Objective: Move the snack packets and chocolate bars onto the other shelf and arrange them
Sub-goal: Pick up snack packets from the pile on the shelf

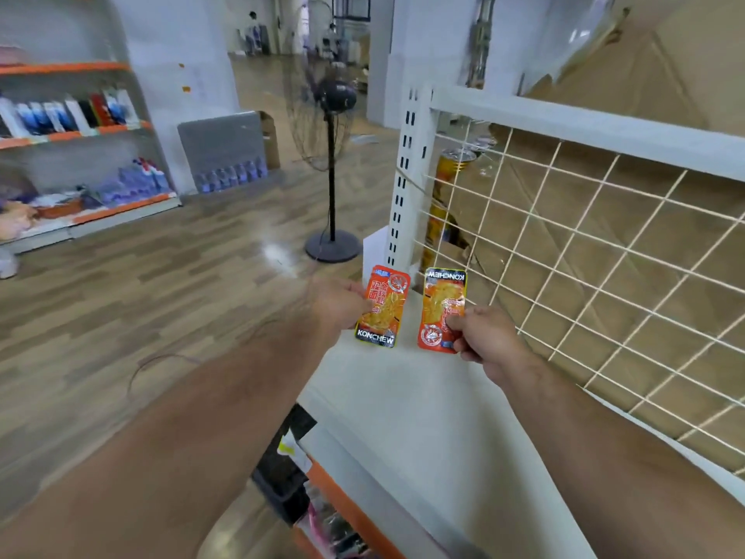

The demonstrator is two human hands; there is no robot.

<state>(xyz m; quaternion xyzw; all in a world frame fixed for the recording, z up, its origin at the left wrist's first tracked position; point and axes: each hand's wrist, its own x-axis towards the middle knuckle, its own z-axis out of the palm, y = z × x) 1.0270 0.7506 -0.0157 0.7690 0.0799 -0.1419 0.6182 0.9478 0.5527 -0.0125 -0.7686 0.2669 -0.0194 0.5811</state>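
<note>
Two orange KONCHEW snack packets are held over the white top shelf (407,401). My left hand (338,306) pinches the left packet (385,306) by its left edge, label upright. My right hand (487,336) pinches the right packet (441,308) at its lower right corner, label upside down. The packets sit side by side, a small gap between them, near the shelf's far end. Whether they touch the shelf surface is not clear.
A white wire-mesh back panel (584,244) rises on the right behind the shelf, with a slotted upright post (407,179). An orange can (447,195) stands behind the mesh. A pedestal fan (332,167) stands on the wooden floor. Stocked shelves (76,131) line the far left.
</note>
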